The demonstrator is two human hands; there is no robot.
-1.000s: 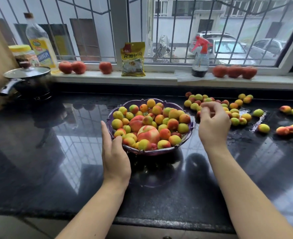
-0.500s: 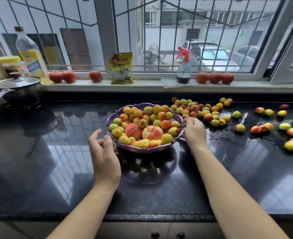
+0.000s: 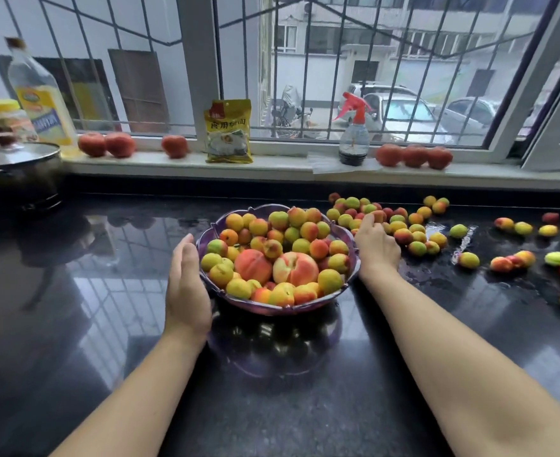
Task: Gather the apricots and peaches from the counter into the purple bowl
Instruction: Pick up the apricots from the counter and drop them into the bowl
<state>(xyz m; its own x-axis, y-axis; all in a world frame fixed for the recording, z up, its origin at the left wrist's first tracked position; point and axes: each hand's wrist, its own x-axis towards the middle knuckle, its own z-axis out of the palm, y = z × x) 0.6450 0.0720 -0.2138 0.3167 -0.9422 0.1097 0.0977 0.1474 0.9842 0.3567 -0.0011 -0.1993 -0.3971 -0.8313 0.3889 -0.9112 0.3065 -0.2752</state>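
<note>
The purple bowl (image 3: 281,311) stands mid-counter, heaped with apricots, and two big peaches (image 3: 253,267) lie at its front. My left hand (image 3: 186,285) is held upright, fingers straight, against the bowl's left rim. My right hand (image 3: 376,247) is just past the right rim. Its fingers curl over an apricot at the near edge of the loose apricot pile (image 3: 404,225). More apricots (image 3: 516,262) lie scattered further right on the black counter.
A lidded pot (image 3: 17,173) sits at the far left, with an oil bottle (image 3: 41,100) behind it. On the sill are red fruits (image 3: 107,145), a yellow packet (image 3: 228,131) and a spray bottle (image 3: 354,140). The counter is wet near the pile.
My right hand has moved from the bowl's right rim back into the apricot pile. My left hand has closed in on the bowl's left rim. The view has tilted slightly.
</note>
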